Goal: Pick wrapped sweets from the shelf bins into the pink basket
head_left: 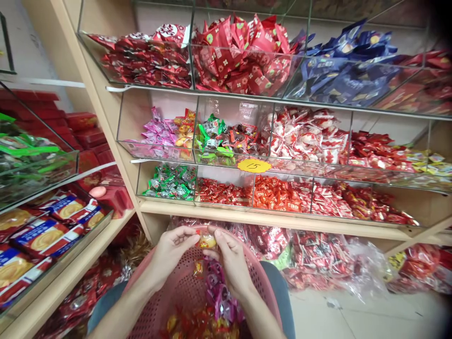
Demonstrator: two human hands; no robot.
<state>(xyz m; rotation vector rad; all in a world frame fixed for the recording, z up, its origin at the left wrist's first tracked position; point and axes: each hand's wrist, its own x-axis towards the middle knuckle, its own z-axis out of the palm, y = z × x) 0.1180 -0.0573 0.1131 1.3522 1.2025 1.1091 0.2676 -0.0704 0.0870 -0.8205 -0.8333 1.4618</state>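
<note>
A small yellow candy [207, 241] in a clear wrapper with red print is held up between my two hands. My left hand [171, 250] pinches the wrapper's left end, and my right hand [231, 260] grips its right side. Both are above the far part of a pink perforated basket [263, 278], which sits between my legs. Purple-wrapped candies [219, 294] hang or lie just below my right hand; how they are supported is hard to tell. Another yellow candy [198, 269] shows beneath my fingers. Red and yellow wrapped candies [197, 326] lie blurred at the basket's bottom.
Ahead stands a wooden shelf [268, 219] with clear bins of wrapped sweets and a yellow "15" tag [253, 165]. Bagged candies [318, 259] lie on the floor below it. At left, another shelf [88, 252] carries blue and red biscuit packs [44, 233].
</note>
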